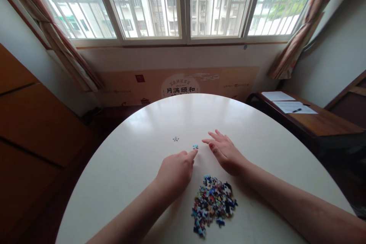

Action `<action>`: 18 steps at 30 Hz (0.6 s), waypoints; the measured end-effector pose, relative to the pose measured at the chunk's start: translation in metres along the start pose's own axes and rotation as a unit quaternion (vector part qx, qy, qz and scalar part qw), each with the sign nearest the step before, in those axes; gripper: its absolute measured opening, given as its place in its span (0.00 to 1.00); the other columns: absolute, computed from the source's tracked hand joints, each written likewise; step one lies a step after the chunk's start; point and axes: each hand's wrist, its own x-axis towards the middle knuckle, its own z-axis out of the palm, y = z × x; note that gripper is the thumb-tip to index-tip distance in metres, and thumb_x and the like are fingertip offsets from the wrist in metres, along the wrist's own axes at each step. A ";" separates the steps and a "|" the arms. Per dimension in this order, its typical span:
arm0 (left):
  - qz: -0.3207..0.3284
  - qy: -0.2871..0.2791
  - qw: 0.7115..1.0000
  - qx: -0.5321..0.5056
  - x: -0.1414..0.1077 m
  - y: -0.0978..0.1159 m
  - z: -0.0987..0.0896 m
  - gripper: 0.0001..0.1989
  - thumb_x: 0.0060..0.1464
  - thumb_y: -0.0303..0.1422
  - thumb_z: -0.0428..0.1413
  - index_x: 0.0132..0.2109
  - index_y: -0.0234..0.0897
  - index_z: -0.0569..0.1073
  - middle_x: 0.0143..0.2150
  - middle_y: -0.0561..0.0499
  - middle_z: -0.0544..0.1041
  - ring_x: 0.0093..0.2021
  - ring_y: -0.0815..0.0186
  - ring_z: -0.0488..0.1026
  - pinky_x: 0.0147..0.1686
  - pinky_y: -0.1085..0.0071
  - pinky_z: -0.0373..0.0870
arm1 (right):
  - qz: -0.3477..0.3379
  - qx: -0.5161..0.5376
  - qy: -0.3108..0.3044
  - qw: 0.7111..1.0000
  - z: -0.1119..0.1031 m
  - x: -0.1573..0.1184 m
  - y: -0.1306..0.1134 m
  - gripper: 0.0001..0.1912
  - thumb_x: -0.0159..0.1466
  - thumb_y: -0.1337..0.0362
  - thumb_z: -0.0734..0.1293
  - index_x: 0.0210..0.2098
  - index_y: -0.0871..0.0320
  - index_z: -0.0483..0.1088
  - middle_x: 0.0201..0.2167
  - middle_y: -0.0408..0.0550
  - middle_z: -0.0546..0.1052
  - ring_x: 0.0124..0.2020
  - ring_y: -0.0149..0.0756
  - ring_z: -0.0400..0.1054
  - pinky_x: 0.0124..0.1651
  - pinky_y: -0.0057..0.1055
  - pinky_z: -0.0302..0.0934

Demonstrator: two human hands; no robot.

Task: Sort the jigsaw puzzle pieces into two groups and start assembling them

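My left hand (pixel 177 169) is closed, with the fingers curled in and the index fingertip on the near edge of a small teal and white jigsaw piece (pixel 195 146). Whether the thumb also grips the piece is hard to see. To the right, my right hand (pixel 224 150) rests open on the table, fingers spread and nothing in them, its fingertips just apart from that piece. Another pale jigsaw piece (pixel 175 138) lies alone, farther off and to the left. Between my forearms is a loose pile of multicoloured jigsaw pieces (pixel 213 202).
Everything lies on a round white table (pixel 120 175). A wooden side table (pixel 337 122) with papers (pixel 294 107) and a pen (pixel 297 110) stands at the right. Beyond the table are a printed cardboard panel (pixel 122 80) and a barred window. A wooden cabinet (pixel 25 133) is on the left.
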 end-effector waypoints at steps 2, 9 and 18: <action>-0.005 -0.005 1.000 0.006 0.001 -0.001 0.002 0.21 0.66 0.33 0.47 0.62 0.49 0.72 0.39 0.47 0.80 0.35 0.59 0.78 0.34 0.68 0.70 | 0.001 0.005 0.004 1.000 0.000 0.001 0.000 0.32 0.75 0.46 0.45 0.61 0.49 0.71 0.70 0.53 0.62 0.74 0.55 0.44 0.70 0.65 0.39; -0.013 0.061 0.997 0.035 0.016 -0.020 0.002 0.22 0.66 0.32 0.46 0.62 0.48 0.73 0.45 0.44 0.78 0.45 0.56 0.75 0.43 0.63 0.71 | -0.001 -0.002 -0.011 1.000 0.001 0.002 -0.003 0.31 0.75 0.47 0.46 0.60 0.49 0.72 0.69 0.54 0.64 0.74 0.56 0.44 0.70 0.66 0.37; -0.016 0.110 0.992 0.060 0.025 -0.023 0.018 0.23 0.65 0.42 0.50 0.63 0.45 0.72 0.73 0.42 0.58 0.74 0.48 0.46 0.70 0.42 0.41 | 0.003 -0.027 -0.012 1.000 0.003 0.004 -0.005 0.27 0.75 0.49 0.49 0.58 0.48 0.74 0.69 0.52 0.64 0.74 0.56 0.45 0.70 0.65 0.38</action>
